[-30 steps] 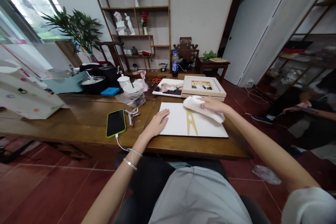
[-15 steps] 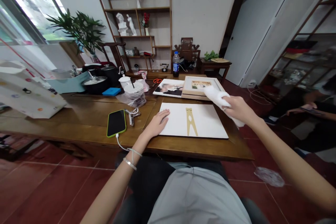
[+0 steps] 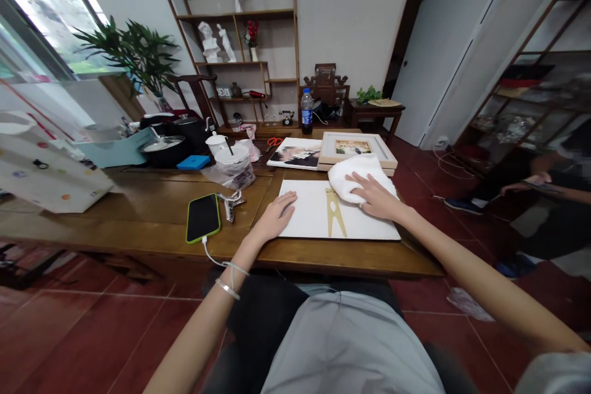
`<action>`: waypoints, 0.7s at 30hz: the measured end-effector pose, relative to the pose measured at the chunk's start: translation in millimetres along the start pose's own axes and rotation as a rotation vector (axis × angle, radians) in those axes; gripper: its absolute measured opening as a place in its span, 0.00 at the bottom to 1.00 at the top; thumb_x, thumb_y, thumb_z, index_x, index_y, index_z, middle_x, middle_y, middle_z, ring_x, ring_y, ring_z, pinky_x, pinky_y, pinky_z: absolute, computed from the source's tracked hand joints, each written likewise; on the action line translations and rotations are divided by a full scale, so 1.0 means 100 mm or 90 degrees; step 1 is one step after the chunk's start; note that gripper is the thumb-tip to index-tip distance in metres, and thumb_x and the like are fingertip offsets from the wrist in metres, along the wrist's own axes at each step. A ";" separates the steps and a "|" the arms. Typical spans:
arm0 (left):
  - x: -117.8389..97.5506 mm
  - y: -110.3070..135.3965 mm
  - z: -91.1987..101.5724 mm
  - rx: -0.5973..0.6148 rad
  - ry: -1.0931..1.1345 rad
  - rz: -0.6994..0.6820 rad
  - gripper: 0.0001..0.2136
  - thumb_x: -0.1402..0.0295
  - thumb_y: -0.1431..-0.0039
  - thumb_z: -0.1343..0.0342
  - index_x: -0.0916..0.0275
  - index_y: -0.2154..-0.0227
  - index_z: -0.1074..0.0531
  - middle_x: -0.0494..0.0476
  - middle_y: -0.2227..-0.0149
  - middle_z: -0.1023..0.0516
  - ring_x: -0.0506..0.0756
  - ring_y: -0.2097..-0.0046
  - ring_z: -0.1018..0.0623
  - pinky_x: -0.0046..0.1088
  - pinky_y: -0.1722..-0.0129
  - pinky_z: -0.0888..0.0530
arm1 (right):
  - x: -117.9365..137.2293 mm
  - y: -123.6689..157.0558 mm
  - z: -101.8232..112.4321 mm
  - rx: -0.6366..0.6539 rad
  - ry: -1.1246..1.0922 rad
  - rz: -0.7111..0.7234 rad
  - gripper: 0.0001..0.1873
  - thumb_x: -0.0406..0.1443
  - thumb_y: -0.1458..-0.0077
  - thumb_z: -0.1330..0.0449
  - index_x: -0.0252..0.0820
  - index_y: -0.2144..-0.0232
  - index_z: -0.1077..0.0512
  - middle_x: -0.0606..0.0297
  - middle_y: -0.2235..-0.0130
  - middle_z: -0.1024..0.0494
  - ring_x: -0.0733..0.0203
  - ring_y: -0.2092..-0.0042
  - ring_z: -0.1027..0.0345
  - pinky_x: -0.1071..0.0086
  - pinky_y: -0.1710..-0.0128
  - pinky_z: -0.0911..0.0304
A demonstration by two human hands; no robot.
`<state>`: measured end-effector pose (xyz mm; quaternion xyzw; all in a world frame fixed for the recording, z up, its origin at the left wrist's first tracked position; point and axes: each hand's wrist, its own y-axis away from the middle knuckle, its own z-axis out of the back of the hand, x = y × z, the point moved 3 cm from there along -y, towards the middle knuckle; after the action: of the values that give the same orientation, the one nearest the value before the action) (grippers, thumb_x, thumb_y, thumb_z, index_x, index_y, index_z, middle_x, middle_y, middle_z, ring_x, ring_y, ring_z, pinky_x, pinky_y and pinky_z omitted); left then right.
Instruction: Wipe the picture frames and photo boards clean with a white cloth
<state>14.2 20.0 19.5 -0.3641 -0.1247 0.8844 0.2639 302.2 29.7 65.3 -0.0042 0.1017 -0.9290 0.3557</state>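
Observation:
A white rectangular board (image 3: 302,218) lies flat near the table's front edge, with a gold two-legged shape (image 3: 333,217) in its middle. My left hand (image 3: 276,214) rests on the board's left edge, fingers stretched out and holding nothing. Over the board's upper right lies a white cloth (image 3: 344,178), covering the top of the gold shape. On that cloth my right hand (image 3: 376,197) is spread flat, fingers apart, pressing from above. Just behind the cloth is a pale wooden picture frame (image 3: 327,154) with a small picture in it.
Left of the board are a green-cased phone (image 3: 204,217) on a cable and a clear-wrapped item (image 3: 232,202). A photo print (image 3: 295,152), orange scissors (image 3: 274,142), a bottle (image 3: 307,112) and a bagged cup (image 3: 233,163) stand or lie further back. Another person sits at the right.
My right hand has come down and left with the cloth, from above the board's right side onto its surface. The bunched cloth is now spread. My left hand stays put.

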 end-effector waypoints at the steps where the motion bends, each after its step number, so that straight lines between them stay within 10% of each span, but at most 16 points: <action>1: 0.00 0.00 0.00 0.001 -0.002 -0.001 0.19 0.63 0.39 0.55 0.65 0.50 0.31 0.62 0.43 0.34 0.57 0.40 0.37 0.41 0.38 0.43 | 0.02 -0.01 0.00 0.006 0.000 -0.003 0.26 0.26 0.56 0.50 0.37 0.52 0.31 0.54 0.36 0.47 0.45 0.34 0.62 0.43 0.41 0.59; 13: 0.02 0.00 -0.01 -0.003 -0.002 -0.007 0.19 0.62 0.40 0.55 0.64 0.50 0.31 0.62 0.44 0.33 0.57 0.40 0.36 0.41 0.39 0.42 | 0.88 0.55 0.46 0.143 -0.008 -0.038 0.22 0.26 0.55 0.49 0.40 0.57 0.26 0.50 0.42 0.36 0.43 0.43 0.40 0.53 0.51 0.39; 21: 0.01 0.00 -0.01 -0.002 -0.005 -0.007 0.19 0.62 0.39 0.55 0.65 0.50 0.31 0.62 0.43 0.33 0.57 0.40 0.36 0.40 0.38 0.43 | 0.60 0.41 0.28 0.112 -0.048 -0.054 0.25 0.28 0.54 0.48 0.41 0.51 0.31 0.54 0.37 0.44 0.45 0.35 0.58 0.45 0.42 0.54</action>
<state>14.4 20.8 18.5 -0.3602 -0.1288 0.8844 0.2675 286.3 -45.0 80.9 -0.0122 0.0057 -0.9477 0.3189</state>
